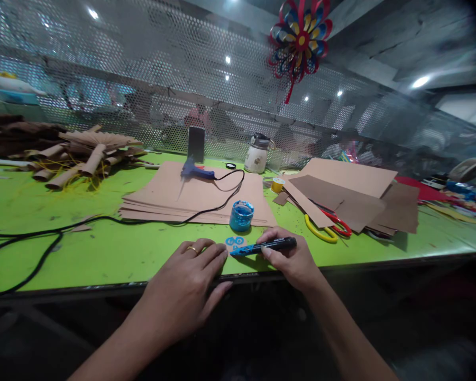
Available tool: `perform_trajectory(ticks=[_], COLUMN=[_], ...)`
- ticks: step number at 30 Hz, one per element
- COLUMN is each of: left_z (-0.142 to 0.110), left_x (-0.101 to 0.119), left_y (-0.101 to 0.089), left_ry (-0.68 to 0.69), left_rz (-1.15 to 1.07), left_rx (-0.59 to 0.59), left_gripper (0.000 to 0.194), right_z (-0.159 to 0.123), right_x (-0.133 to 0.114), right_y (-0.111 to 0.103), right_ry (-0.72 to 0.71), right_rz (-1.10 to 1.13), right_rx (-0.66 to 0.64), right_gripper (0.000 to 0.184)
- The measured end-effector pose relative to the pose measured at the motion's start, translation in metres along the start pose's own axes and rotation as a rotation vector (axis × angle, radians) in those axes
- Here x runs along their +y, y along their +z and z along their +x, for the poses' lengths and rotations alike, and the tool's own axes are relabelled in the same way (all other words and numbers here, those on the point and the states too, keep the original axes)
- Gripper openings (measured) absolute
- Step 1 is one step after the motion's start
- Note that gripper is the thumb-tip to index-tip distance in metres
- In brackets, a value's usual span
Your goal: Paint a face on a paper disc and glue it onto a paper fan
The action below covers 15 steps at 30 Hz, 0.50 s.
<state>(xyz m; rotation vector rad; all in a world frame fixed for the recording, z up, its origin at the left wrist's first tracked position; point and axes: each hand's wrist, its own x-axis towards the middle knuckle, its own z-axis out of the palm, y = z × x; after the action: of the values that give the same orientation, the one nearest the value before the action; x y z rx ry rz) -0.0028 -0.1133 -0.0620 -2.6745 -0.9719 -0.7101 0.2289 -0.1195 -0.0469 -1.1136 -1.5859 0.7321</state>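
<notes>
Between the fingers of my right hand (289, 256) is a black marker (275, 244) whose front end is smeared with blue paint. Its blue tip points left, close to a small brown piece of card (244, 243) marked with blue rings (235, 241). My left hand (196, 272), with a ring on one finger, lies at the table's front edge, its fingertips at the left side of that card. The fingers are stretched out and the thumb stands apart. Just behind the card stands an uncovered jar of blue paint (241, 216), its rim smeared.
Behind the jar, a blue glue gun (198, 172) lies on stacked brown paper (158, 196), its black cable running left. Red and yellow scissors (321, 230) sit under cardboard sheets (341, 198) at right. A bottle (257, 154), yellow thread spool (277, 184) and cardboard rolls (69, 172) stand farther back.
</notes>
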Motion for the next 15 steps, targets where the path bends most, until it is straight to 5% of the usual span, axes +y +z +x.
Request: perform_trajectory(ticks=[8,15], left_z=[0.000,0.000], left_x=[0.000,0.000], left_y=[0.001,0.001], left_ry=[-0.004,0.008], left_rz=[-0.015,-0.005], left_rx=[-0.008,0.009], left_gripper=[0.038,0.039], right_z=[-0.001,0.001], right_x=[0.005,0.019], right_y=[-0.003,-0.002], right_ry=[0.053,0.083], right_rz=[0.016,0.239], right_rx=[0.060,0.140], right_gripper=[0.006,0.002])
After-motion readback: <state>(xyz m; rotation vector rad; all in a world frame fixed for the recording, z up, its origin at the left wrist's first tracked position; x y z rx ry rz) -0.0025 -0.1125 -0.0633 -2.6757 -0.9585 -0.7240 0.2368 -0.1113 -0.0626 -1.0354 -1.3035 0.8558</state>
